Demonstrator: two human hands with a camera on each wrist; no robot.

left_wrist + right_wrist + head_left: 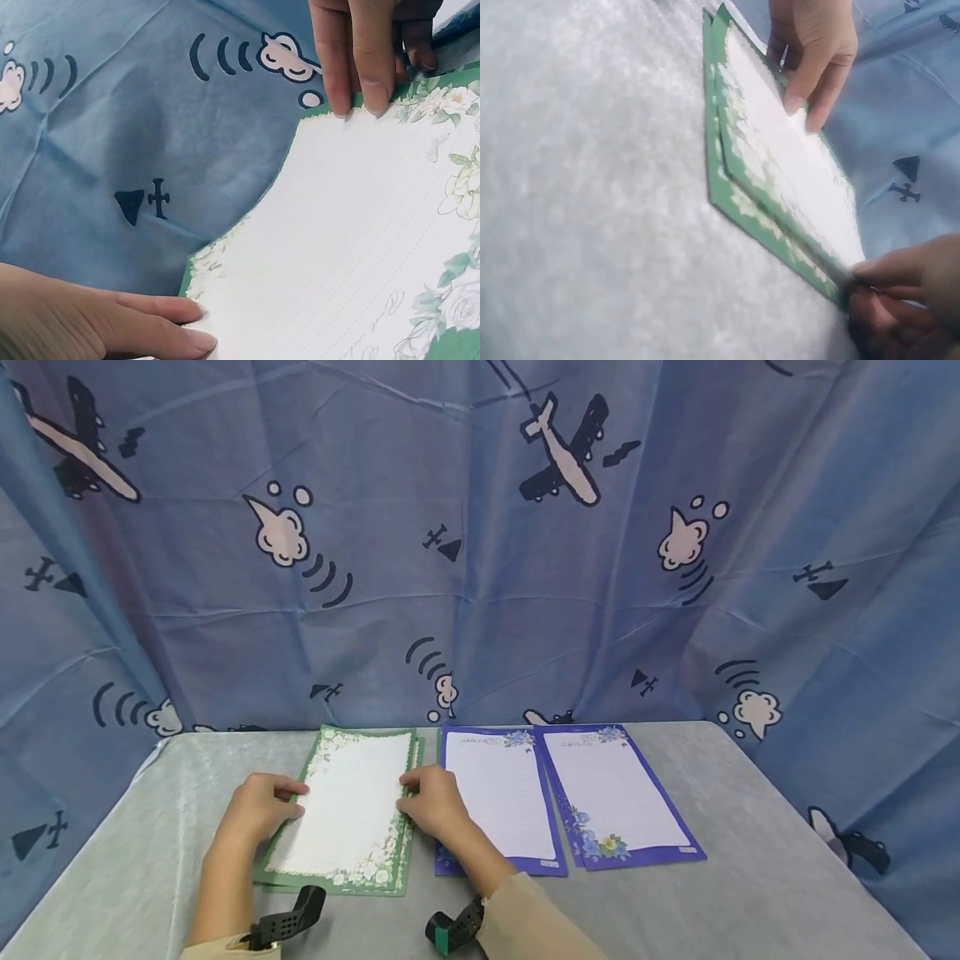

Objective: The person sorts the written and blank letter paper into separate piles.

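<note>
A green-bordered sheet of letter paper (348, 802) with white flowers printed along its edges lies at the left of the table. Its left edge is pinched by my left hand (258, 806), thumb and fingertip at the border. On the opposite edge, my right hand (435, 802) grips the sheet, its thumb on top and the other fingers curled beneath. A second green sheet (769, 232) shows under the first, slightly offset, with a narrow gap between their edges in the right wrist view.
Right of the green sheets lie purple-bordered letter sheets: one (495, 793) close to my right hand, another (615, 793) fanned over further right. The grey table cover (780, 860) ends at the back against a blue curtain (480, 568) printed with planes.
</note>
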